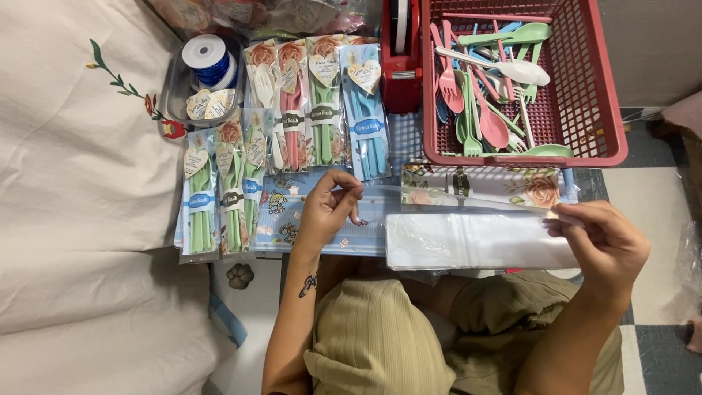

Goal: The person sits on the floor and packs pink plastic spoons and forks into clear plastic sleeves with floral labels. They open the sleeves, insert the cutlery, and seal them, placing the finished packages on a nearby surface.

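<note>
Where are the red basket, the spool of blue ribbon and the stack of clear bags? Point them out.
red basket (607, 88), head view: on its right wall.
spool of blue ribbon (208, 60), head view: on the wound ribbon.
stack of clear bags (475, 241), head view: middle of the top bag.

Red plastic basket (599, 88) holding loose pastel plastic cutlery (486, 80) sits right of red tape dispenser (402, 66); packed cutlery sets (292, 124) left.
</note>
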